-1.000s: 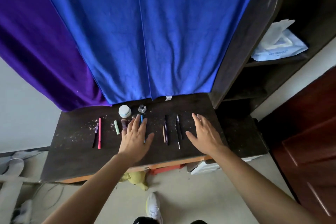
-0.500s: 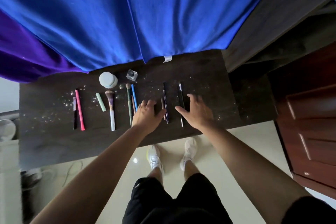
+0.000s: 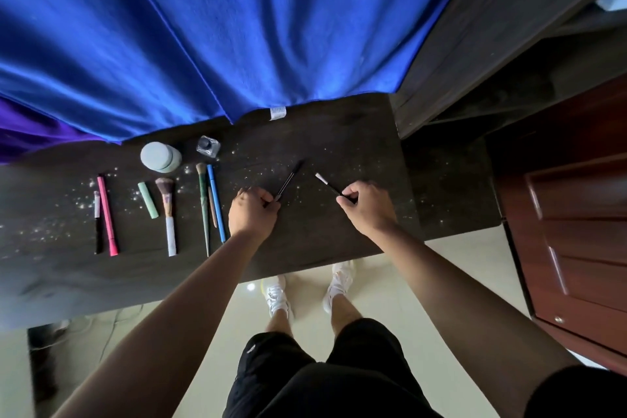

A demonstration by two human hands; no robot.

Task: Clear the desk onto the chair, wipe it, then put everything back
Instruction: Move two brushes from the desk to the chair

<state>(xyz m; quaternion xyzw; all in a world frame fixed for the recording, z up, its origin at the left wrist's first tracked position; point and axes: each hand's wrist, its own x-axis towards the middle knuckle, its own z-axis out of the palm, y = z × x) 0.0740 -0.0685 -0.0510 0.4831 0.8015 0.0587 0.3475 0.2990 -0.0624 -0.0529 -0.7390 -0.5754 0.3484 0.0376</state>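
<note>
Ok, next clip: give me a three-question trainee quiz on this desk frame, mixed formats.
1. True or false: both hands are closed around slim dark tools.
2. Which item lies farthest to the left of the row? A) pink pen B) short black-and-silver stick C) blue pen
3. Fill in: the round pale green jar stands beside a small clear ____.

Key:
1. True: left hand grips a dark pencil; right hand grips a white-tipped brush.
2. B: the short black-and-silver stick lies left of the pink pen and the blue pen.
3. Bottle: the pale green jar stands beside the clear bottle.
</note>
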